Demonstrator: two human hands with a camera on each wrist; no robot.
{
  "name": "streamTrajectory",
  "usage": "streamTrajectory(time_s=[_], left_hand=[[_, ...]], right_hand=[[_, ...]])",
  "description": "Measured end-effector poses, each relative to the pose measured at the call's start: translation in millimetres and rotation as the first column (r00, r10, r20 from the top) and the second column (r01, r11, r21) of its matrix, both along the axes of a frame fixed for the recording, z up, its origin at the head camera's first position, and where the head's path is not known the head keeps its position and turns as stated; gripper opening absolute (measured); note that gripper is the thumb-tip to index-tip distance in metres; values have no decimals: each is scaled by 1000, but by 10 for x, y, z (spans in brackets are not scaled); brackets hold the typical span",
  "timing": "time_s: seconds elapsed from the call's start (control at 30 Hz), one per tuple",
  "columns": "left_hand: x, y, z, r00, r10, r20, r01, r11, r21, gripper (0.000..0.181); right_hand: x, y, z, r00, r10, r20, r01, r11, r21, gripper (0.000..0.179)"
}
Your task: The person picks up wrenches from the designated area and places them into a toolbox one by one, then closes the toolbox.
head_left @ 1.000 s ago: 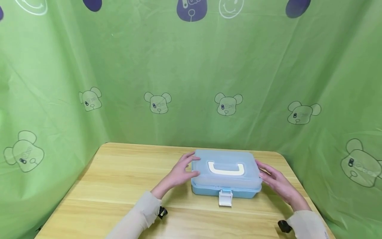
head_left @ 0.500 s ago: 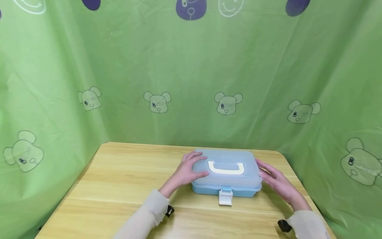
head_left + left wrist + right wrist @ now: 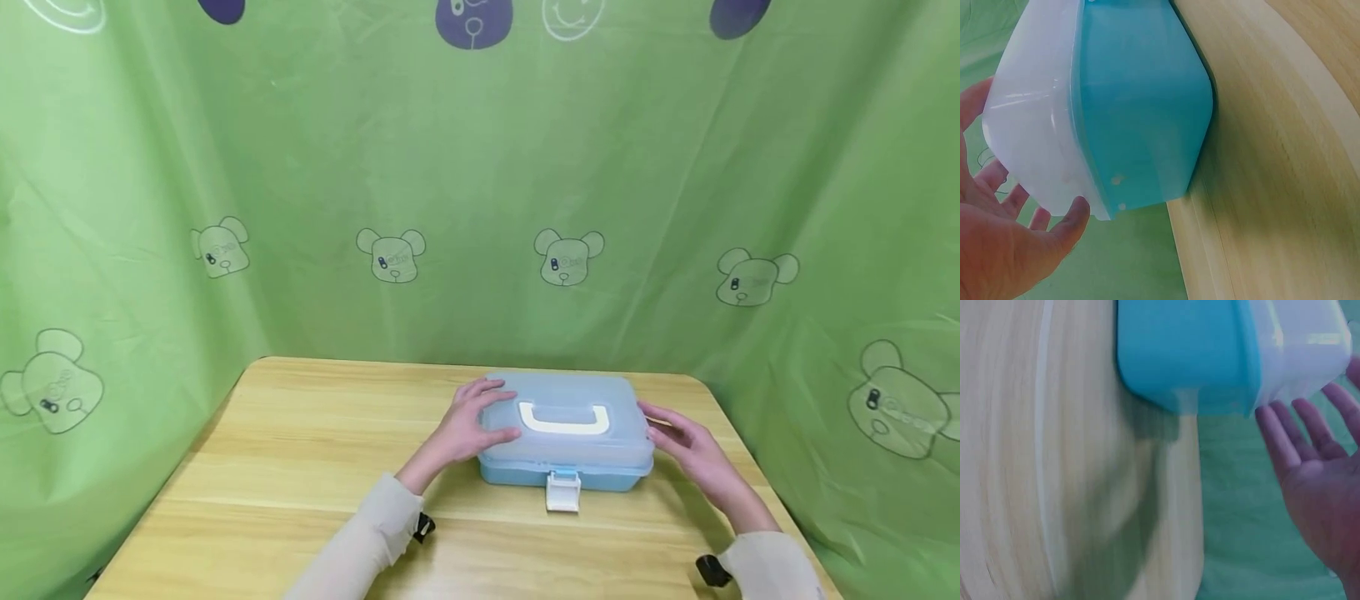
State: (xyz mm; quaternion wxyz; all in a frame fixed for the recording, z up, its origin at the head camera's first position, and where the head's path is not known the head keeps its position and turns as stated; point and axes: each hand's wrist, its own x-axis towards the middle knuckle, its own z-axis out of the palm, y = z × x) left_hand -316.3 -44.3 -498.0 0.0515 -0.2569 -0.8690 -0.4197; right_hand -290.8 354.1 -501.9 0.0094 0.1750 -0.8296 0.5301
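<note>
A plastic storage box (image 3: 517, 475) with a blue base and a frosted, see-through lid (image 3: 570, 390) stands at the back of the table. The lid is down and carries a white handle (image 3: 566, 428), lying flat. At the front, a white latch (image 3: 562, 493) hangs down, unfastened. My left hand (image 3: 467, 427) is spread over the lid's left end, thumb towards the front; in the left wrist view its thumb (image 3: 1074, 220) overlaps the lid's lower edge. At the opposite end, my right hand (image 3: 697, 454) has its extended fingers (image 3: 1277, 434) right at the lid's side.
The box stands on a light wooden table (image 3: 315, 467), right of its middle and close to the back edge. A green curtain (image 3: 465, 150) printed with bear heads surrounds the table's back and sides. Black straps (image 3: 423, 527) show at both wrists.
My left hand has moved right, from the lid's left edge to further over its top. The right hand keeps its place, and the box stays where it was.
</note>
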Motion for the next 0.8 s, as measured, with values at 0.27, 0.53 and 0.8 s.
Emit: streamTrajectory(time_s=[0.27, 0.53, 0.8], left_hand=[[-17, 2, -22, 1000, -1, -1, 1, 1000, -1, 62], [-14, -16, 26, 1000, -7, 6, 7, 1000, 5, 63], [-5, -2, 6, 1000, -16, 8, 16, 999, 32, 62]], right_hand=[[243, -243, 149, 961, -153, -229, 177, 980, 88, 42], [549, -709, 192, 841, -232, -490, 294, 954, 53, 32], [740, -898, -105, 1000, -26, 7, 23, 956, 291, 30]])
